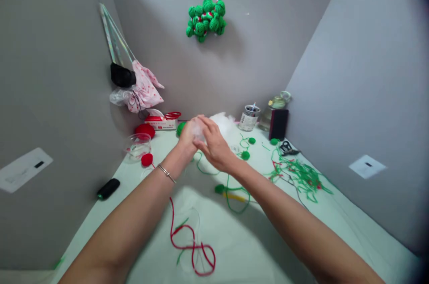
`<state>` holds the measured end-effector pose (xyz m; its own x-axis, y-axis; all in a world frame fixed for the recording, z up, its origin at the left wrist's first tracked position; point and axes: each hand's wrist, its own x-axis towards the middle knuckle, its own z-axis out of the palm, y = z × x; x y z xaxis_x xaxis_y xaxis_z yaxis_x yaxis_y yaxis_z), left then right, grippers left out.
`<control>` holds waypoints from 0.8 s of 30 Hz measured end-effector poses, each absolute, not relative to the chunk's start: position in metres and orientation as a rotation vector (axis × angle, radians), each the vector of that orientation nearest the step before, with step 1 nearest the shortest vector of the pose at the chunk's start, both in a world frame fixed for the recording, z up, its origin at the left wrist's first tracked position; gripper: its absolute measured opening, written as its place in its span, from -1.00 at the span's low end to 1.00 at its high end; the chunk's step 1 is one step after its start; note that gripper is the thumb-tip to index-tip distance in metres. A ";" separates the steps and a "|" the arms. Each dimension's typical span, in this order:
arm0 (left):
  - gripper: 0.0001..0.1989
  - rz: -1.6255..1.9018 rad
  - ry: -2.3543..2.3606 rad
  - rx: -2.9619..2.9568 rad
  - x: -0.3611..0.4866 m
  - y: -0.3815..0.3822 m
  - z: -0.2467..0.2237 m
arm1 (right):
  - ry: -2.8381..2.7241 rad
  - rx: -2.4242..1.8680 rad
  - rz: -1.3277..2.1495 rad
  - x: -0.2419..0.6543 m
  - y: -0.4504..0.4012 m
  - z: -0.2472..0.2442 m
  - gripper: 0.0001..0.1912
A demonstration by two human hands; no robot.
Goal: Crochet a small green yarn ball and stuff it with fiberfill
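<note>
Fluff (198, 128) sat between our two hands, white and wispy, up over the surface (248, 243) and nearer its far edge than its near one. Our left hand (187, 134) was cupped round one side, and our right hand (216, 143) bent its fingers over the other, so both had hold of the same puff. We could not tell how hard they pressed, since the fingers hid much of it and the view was a bit blurry. We judged it to be very light, and so soft that a gentle squeeze would squash it small. It did not look slippery, but we thought that thin bits could pull off if tugged. The best hold, to our minds, was round the fat middle, with cupped palms and loose fingers, not by the thin wisps. A bigger white heap (224, 125) lay just behind our right hand, by the far edge, and looked just as soft. A green ball (181, 129) peeped out beside our left hand. A red cord (204, 247) lay in loops toward the near edge, and a green yarn tangle (304, 177) lay by the right edge.
</note>
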<state>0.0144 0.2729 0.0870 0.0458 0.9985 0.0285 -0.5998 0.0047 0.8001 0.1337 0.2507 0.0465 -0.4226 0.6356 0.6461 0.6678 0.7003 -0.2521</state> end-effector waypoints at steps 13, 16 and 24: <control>-0.90 1.222 0.550 0.613 0.019 0.136 0.037 | -2.326 -1.019 0.105 0.160 0.157 0.043 -0.53; -0.92 1.283 0.637 0.616 0.007 0.137 0.023 | -2.412 -0.940 0.354 0.177 0.151 0.036 -0.42; -0.54 1.217 0.753 0.802 -0.028 0.133 0.012 | -2.179 -1.197 0.707 0.201 0.149 -0.012 -0.81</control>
